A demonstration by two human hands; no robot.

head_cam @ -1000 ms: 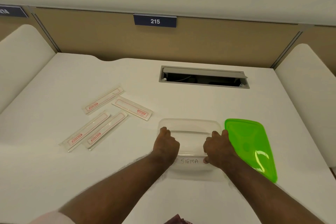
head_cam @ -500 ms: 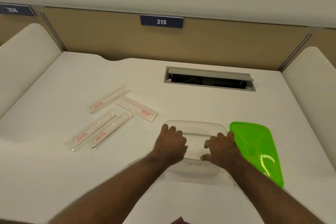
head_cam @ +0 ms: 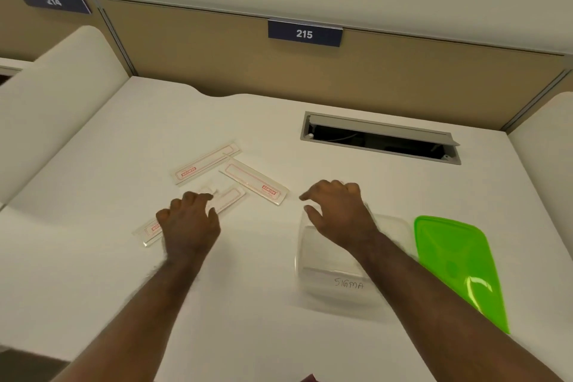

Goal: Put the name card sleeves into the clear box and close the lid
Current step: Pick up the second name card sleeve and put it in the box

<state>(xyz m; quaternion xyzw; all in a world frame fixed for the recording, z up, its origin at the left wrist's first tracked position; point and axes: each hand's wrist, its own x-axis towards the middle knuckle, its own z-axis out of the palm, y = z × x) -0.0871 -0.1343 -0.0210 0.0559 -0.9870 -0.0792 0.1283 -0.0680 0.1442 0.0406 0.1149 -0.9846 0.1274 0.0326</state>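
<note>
White desk [head_cam: 279, 121] held four name card sleeves [head_cam: 254, 184] left of the clear box [head_cam: 325, 260], its green lid [head_cam: 459, 263] off; left hand [head_cam: 189, 226], fingers loose, hovered over two, right hand [head_cam: 338, 214] empty above the box; sliding one sleeve free before pinching seemed wisest.

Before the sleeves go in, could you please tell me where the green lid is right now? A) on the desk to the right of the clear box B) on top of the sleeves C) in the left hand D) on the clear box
A: the green lid lies flat on the desk, right of the open clear box.
</note>
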